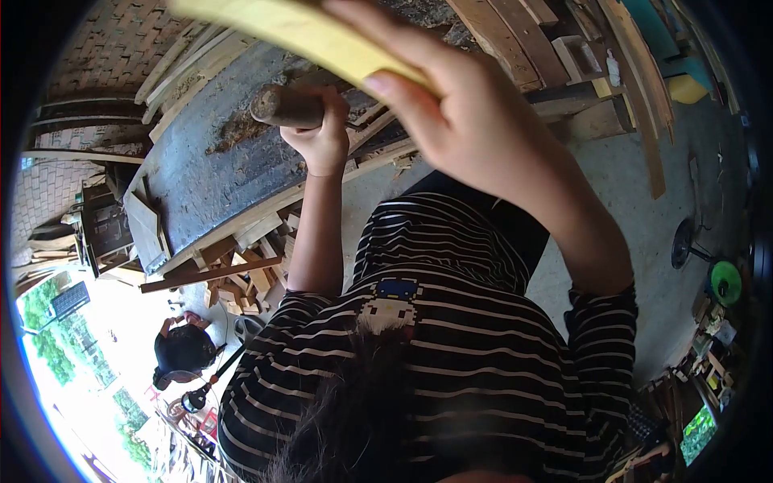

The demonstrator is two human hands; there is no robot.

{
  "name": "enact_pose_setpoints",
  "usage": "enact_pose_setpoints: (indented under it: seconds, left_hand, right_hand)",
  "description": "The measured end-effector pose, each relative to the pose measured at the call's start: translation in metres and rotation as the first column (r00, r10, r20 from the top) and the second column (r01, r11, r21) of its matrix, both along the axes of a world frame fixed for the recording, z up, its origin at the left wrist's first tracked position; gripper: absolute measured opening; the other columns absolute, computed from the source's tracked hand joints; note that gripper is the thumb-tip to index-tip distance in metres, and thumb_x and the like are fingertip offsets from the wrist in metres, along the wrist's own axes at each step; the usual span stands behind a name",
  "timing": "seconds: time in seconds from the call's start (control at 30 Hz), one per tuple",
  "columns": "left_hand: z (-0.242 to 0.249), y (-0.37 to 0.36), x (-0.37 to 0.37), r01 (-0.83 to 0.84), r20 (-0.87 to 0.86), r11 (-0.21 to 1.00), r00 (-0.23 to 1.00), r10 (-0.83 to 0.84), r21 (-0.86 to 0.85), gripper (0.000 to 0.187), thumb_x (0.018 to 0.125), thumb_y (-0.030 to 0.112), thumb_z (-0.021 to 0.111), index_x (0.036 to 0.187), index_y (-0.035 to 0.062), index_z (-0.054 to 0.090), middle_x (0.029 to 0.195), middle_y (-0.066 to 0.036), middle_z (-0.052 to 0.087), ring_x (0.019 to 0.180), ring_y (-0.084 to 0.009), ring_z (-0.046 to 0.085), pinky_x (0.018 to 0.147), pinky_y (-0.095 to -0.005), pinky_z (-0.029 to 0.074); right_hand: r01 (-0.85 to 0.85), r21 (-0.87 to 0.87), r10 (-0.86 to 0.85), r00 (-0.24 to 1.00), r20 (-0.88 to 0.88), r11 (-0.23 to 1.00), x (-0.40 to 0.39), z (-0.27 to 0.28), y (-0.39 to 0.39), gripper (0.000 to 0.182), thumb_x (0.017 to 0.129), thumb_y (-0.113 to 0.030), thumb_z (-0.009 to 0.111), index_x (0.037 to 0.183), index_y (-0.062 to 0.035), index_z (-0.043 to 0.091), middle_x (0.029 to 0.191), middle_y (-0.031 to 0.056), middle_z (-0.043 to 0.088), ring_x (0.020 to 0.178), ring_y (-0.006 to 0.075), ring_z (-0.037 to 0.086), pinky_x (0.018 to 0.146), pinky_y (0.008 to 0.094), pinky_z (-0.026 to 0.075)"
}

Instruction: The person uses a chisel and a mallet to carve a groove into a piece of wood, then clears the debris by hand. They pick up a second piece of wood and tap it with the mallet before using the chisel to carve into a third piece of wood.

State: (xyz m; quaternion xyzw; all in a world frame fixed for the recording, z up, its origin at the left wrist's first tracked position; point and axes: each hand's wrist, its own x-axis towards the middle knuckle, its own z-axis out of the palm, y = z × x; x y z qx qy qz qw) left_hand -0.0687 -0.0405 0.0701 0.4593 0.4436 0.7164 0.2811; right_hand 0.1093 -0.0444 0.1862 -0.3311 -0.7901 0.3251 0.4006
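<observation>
My left hand (318, 141) is closed around a thick round wooden handle (282, 106), its blunt end facing left over the dark workbench (193, 189). What the handle is joined to is mostly hidden behind the fingers. Higher and nearer to the camera, my right hand (475, 113) grips a long pale-yellow strip (314, 40) that looks like wood. Motion smears the strip, and its far end runs out of the top of the view. The thumb lies along its lower edge.
Long boards (503, 40) lie at the bench's far right, near a small white bottle (613, 68). Offcuts (241, 282) are heaped on the floor below the bench. Another person (185, 350) is low down at the left. A green-centred fan (725, 283) stands at the right.
</observation>
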Motion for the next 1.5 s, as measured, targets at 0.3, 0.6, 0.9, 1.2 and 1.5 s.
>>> enact_pose_setpoints:
  seconds: [0.3,0.6,0.9,1.2,1.5]
  left_hand:
    - [-0.007,0.012,-0.012,0.057,0.165,0.989,0.983,-0.080,0.140,0.008,0.082,-0.002,0.059,0.083,0.0023,0.053,0.062,-0.006,0.055,0.048,-0.0131,0.052,0.047,-0.0275,0.044]
    - [-0.038,-0.017,-0.057,0.000,0.309,0.957,0.947,-0.094,0.290,0.013,0.077,0.011,0.054,0.085,0.0166,0.045,0.058,-0.001,0.046,0.043,-0.0136,0.041,0.040,-0.0273,0.035]
    - [-0.075,-0.034,-0.077,-0.318,0.781,0.925,0.515,0.352,-0.207,0.015,0.077,0.015,0.051,0.068,0.0087,0.041,0.063,-0.002,0.041,0.059,-0.0167,0.041,0.057,-0.0310,0.040]
    - [-0.019,-0.008,-0.053,-0.191,0.697,0.981,0.698,0.165,-0.041,0.013,0.076,0.011,0.051,0.069,0.0113,0.040,0.061,-0.001,0.041,0.054,-0.0137,0.040,0.048,-0.0272,0.036]
    - [0.014,0.017,0.002,-0.041,0.228,0.994,0.973,0.017,0.098,0.014,0.076,-0.005,0.054,0.082,0.0051,0.047,0.063,-0.007,0.050,0.048,-0.0165,0.050,0.044,-0.0305,0.042]
  right_hand:
    - [0.406,0.029,-0.375,0.811,0.450,0.913,0.049,-0.161,0.026,0.065,0.092,-0.018,0.056,0.148,-0.0313,0.025,0.069,0.0189,0.061,0.067,0.0396,0.065,0.057,0.0494,0.052]
    - [0.513,-0.048,-0.358,0.661,0.660,0.857,0.037,-0.168,0.017,0.070,0.093,-0.017,0.054,0.149,-0.0365,0.018,0.075,0.0214,0.062,0.070,0.0400,0.066,0.060,0.0496,0.054]
    - [0.552,-0.022,-0.420,0.659,0.625,0.834,0.029,-0.174,0.012,0.069,0.091,-0.015,0.055,0.148,-0.0347,0.021,0.081,0.0234,0.064,0.072,0.0399,0.066,0.062,0.0492,0.055]
    - [0.526,-0.057,-0.403,0.712,0.575,0.848,0.032,-0.180,0.014,0.067,0.094,-0.019,0.052,0.148,-0.0381,0.017,0.082,0.0222,0.063,0.071,0.0377,0.067,0.061,0.0476,0.057]
    - [0.557,-0.150,-0.337,0.671,0.661,0.817,0.030,-0.166,0.013,0.064,0.097,-0.021,0.047,0.149,-0.0387,0.014,0.085,0.0208,0.065,0.077,0.0363,0.067,0.065,0.0477,0.056]
